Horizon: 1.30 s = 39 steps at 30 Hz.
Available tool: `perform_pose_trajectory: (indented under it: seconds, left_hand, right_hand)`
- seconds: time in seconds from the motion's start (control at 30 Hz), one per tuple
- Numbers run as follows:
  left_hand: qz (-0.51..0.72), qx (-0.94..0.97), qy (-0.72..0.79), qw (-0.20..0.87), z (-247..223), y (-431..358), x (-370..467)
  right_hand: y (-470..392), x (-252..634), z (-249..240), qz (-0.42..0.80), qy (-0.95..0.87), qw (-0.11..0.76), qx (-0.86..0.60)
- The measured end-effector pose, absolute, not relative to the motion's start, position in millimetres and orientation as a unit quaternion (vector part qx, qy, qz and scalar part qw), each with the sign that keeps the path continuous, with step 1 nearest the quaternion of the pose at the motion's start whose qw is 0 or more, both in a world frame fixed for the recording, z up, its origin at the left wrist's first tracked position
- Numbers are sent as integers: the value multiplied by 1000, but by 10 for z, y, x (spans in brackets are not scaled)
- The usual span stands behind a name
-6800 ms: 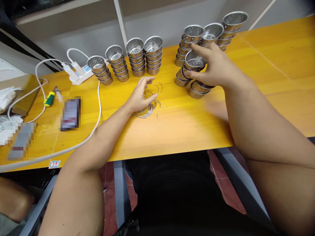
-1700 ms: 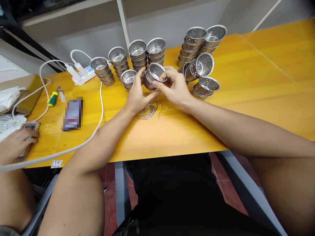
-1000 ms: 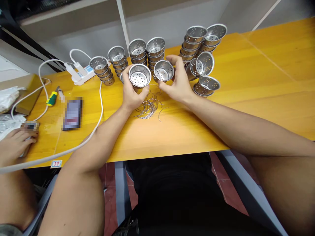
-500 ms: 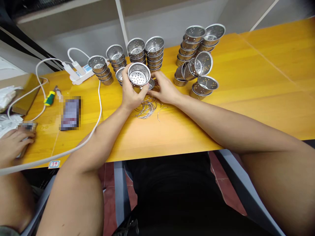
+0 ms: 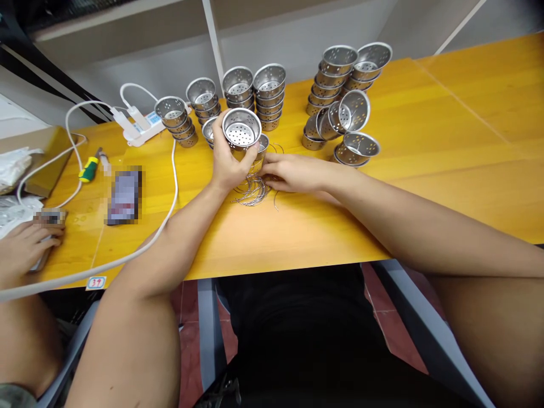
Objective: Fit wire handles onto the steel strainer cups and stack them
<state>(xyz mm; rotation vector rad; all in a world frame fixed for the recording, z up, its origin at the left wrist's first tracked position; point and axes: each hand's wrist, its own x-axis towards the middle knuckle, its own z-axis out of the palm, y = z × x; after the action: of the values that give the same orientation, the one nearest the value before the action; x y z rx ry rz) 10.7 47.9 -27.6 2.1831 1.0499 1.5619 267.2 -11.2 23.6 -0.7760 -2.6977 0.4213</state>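
One perforated cup (image 5: 241, 129), clasped in my left hand (image 5: 228, 165) just beyond the wire pile (image 5: 254, 196), is best kept steady while my right hand (image 5: 291, 171) is at the pile's right side, whether pinching anything I cannot tell.

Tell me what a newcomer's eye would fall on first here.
Probably the shiny perforated cup held up in the left hand, near the middle of the view. Just below and to its right, the right hand is at a heap of curved wires on the yellow table. Beyond them, stacks of similar cups stand along the table's far side.
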Motion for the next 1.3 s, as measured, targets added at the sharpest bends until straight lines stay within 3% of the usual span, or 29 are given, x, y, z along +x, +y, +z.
perform_pose_trajectory:
  seconds: [0.23,0.47,0.67,0.87,1.3]
  left_hand:
    - [540,754,350,130,-268,448,126]
    - [525,765,346,141,-317,513,84]
    - [528,763,347,134,-349,563,67]
    - [533,764,343,123,-314,548,62]
    - [539,755,342,150,-266,503,112]
  right_hand:
    - [-95,2614,167,115,-938,142,-296]
    - [-149,2637,280,123,-928,234,-261]
    - [-103,2707,313,141,-922,262,-248]
    - [-28,2767,270,108,-897,292,-314]
    - [87,2782,121,167,-799,431,-385]
